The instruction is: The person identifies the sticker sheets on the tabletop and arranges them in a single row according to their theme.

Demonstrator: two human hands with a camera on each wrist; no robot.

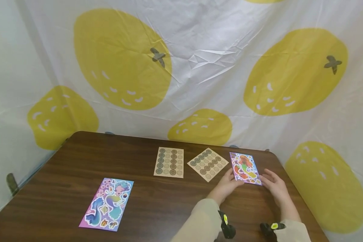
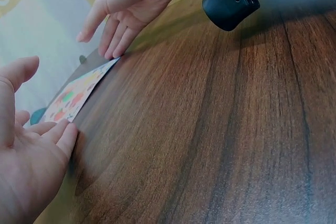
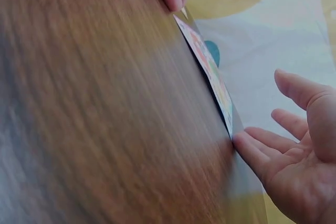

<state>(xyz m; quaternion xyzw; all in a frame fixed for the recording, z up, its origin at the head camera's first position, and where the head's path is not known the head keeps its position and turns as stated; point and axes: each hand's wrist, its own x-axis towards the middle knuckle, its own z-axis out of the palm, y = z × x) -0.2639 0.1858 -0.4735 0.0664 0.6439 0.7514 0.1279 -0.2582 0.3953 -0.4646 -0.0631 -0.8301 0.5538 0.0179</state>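
Observation:
A sticker sheet (image 1: pixel 246 168) with an orange-haired mermaid lies at the right rear of the table, between the two hands. My left hand (image 1: pixel 227 184) is at its left side, fingertips right at the edge and thumb apart from the fingers. Across from it, my right hand (image 1: pixel 274 185) has relaxed fingers at the sheet's lower right corner. In the left wrist view the sheet (image 2: pixel 79 95) looks flat, with the left fingers (image 2: pixel 62 132) at its near end. The right wrist view shows the right fingertips by the sheet's (image 3: pixel 210 74) near corner, thumb raised.
Two beige sheets of round stickers, one straight (image 1: pixel 169 162) and one turned diagonally (image 1: pixel 208 164), lie left of the hands. A blue-and-purple mermaid sticker sheet (image 1: pixel 107 204) is at front left. Behind the brown wooden table (image 1: pixel 157 208) hangs a lemon-print curtain (image 1: pixel 199 77).

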